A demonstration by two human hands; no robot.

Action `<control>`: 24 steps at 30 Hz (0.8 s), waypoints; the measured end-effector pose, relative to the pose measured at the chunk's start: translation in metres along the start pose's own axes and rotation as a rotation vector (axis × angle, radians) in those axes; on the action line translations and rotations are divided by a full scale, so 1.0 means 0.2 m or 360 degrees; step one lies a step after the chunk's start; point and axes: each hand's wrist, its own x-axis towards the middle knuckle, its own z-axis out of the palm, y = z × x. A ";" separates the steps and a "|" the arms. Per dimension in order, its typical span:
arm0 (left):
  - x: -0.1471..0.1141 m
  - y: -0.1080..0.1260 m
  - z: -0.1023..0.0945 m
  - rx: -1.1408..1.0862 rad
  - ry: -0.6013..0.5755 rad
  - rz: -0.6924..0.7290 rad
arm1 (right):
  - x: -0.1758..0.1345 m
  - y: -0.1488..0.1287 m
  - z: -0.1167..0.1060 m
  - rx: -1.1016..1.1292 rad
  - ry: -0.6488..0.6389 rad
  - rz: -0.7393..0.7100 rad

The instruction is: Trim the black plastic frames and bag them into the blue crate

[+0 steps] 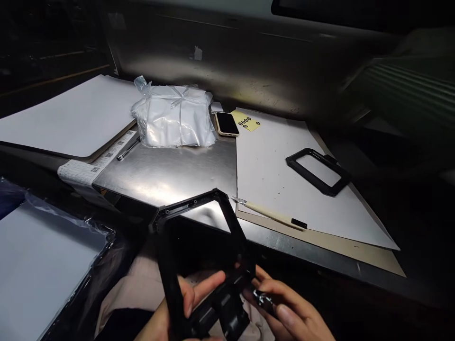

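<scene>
A black plastic frame (237,220) with cut corners is tilted up in front of me, near the bench edge. My left hand (194,293) grips its lower left side, fingers wrapped around the bar. Close to the frame's lower right corner, my right hand (289,308) pinches a small dark object with a shiny part (263,298); its kind cannot be made out. A second black frame (316,173) lies flat on white board to the right. Nearer me, a craft knife (270,214) with a pale handle rests across the board's front edge.
A tied stack of clear plastic bags (174,116) lies at the back, beside a phone (227,124) and a yellow sticker sheet (246,120). A pen (128,148), a printed paper strip (90,170) and white sheets (78,113) are at left. A metal panel (213,57) rises behind.
</scene>
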 end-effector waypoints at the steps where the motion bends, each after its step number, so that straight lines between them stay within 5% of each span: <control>1: 0.02 -0.02 0.00 0.0045 0.0000 0.0039 | 0.01 0.02 0.03 0.0076 -0.0028 -0.0007; 7: 0.10 -0.10 -0.09 0.0301 -0.0118 -0.0114 | 0.12 -0.09 -0.05 -0.0081 -0.0563 -0.0343; 11: 0.09 0.03 -0.15 0.0224 -0.0084 -0.0318 | 0.19 -0.25 -0.16 -0.0513 -0.1096 -0.0364; 15: 0.10 0.19 -0.13 0.0191 -0.0406 -0.0506 | 0.26 -0.32 -0.15 -0.0814 -0.1340 -0.0284; 20: 0.08 0.23 -0.09 0.0407 -0.0574 -0.0480 | 0.25 -0.30 -0.12 -0.0964 -0.1149 -0.0241; 24: -0.03 0.16 -0.07 0.0410 -0.0372 -0.0355 | 0.15 -0.29 -0.08 -0.1058 -0.0198 -0.0578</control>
